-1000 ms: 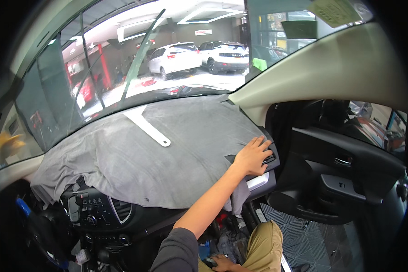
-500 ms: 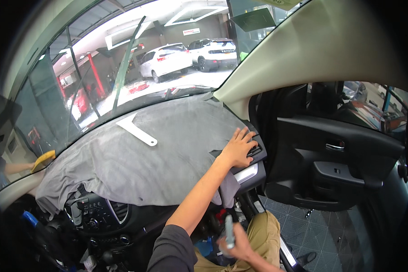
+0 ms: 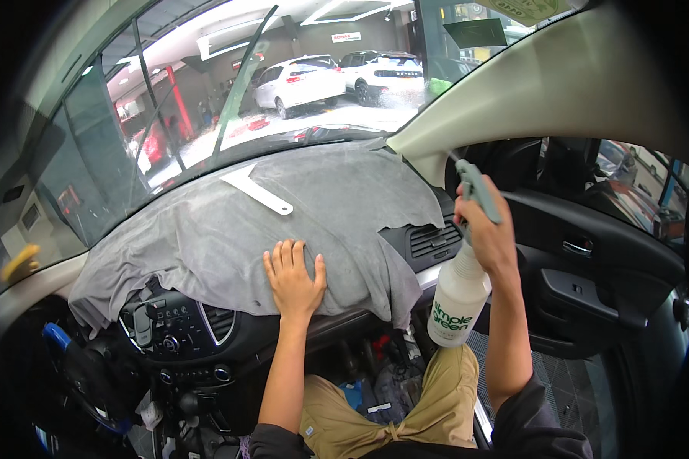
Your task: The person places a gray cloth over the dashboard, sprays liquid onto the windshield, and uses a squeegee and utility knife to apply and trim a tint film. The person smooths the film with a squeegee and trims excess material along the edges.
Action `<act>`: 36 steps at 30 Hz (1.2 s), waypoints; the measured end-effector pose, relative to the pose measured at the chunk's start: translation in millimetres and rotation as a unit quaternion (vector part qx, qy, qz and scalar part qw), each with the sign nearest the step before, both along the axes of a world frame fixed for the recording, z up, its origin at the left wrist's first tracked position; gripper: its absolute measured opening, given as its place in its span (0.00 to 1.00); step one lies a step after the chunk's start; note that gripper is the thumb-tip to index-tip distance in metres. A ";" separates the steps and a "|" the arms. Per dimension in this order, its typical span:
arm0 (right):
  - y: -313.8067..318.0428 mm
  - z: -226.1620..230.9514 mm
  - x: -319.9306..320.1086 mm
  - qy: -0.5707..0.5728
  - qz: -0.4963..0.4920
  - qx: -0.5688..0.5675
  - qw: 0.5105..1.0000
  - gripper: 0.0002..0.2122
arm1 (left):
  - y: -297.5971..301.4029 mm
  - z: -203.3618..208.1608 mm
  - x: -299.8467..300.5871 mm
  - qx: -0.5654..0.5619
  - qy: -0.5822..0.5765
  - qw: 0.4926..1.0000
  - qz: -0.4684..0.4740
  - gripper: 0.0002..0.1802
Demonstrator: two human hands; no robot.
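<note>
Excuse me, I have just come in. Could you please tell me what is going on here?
A person sits at the dashboard, much of which is covered by a grey cloth. The right hand holds up a spray bottle, with its nozzle pointing forward; I cannot tell for sure whether it is spraying. The left hand rests on the cloth with its fingers up the slope. A white tool lies on the cloth, farther forward, and neither hand touches it.
</note>
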State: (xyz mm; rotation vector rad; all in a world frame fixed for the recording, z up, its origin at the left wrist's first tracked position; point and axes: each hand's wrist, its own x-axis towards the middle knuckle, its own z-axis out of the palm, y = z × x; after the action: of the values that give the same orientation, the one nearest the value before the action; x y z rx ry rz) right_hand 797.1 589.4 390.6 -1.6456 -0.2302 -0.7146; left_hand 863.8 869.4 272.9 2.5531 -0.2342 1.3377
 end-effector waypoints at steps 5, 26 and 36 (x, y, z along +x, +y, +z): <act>10.4 -36.4 12.9 -0.009 -0.047 -0.034 0.998 0.11 | 5.3 -7.0 2.3 -0.004 -0.014 1.000 -0.003 0.21; 90.0 -73.1 -28.9 0.128 0.465 0.216 0.849 0.26 | -41.3 67.4 -77.8 -0.364 0.242 0.759 -0.483 0.26; 72.5 -58.3 -22.3 -0.002 0.134 0.025 0.991 0.26 | 19.0 21.6 -47.0 -0.172 0.062 0.955 -0.233 0.25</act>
State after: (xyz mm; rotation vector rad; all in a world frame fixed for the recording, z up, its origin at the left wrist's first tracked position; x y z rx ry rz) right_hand 774.8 662.0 332.3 -1.5301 -0.4247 -0.5138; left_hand 816.9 888.4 294.5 2.1064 -0.4946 0.9409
